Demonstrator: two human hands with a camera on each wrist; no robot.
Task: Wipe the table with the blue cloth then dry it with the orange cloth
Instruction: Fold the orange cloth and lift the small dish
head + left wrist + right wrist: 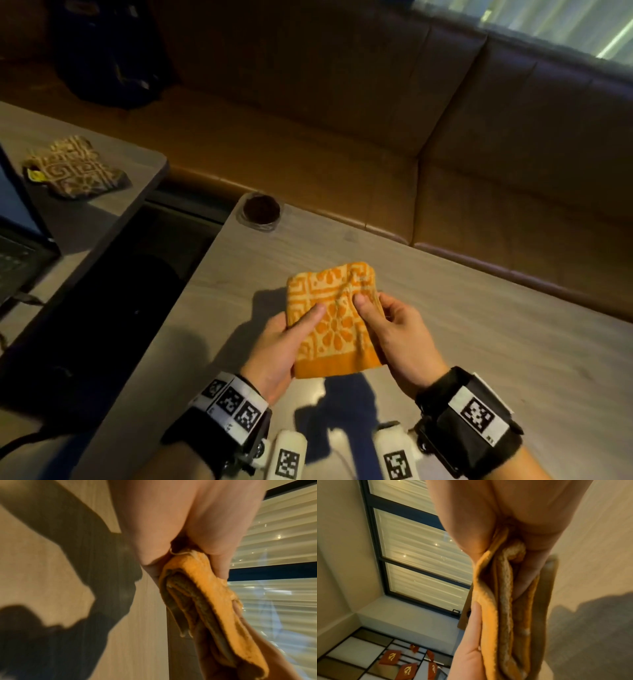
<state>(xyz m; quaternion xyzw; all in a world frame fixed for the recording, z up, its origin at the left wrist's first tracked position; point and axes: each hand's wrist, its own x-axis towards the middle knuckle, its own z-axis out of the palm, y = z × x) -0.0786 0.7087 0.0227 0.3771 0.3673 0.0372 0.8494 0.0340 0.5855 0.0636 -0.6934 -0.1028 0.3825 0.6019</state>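
Both hands hold the folded orange cloth (pixel 337 318) a little above the light wooden table (pixel 479 342). It has a pale patterned face and a plain orange hem. My left hand (pixel 287 339) grips its left edge, thumb on top. On the right edge my right hand (pixel 387 325) pinches the cloth, thumb pressing a crease. The wrist views show the orange cloth (pixel 211 601) (pixel 498 608) edge-on in folded layers between thumb and fingers. A darker patterned cloth (pixel 77 168), its colour unclear in this light, lies on the neighbouring table at far left.
A round dark dish (pixel 262 211) sits at the table's far left corner. A brown leather bench (pixel 376 137) runs behind, with a dark bag (pixel 109 54) on it. A gap separates the second table (pixel 113 205) on the left, which carries a laptop (pixel 17 240).
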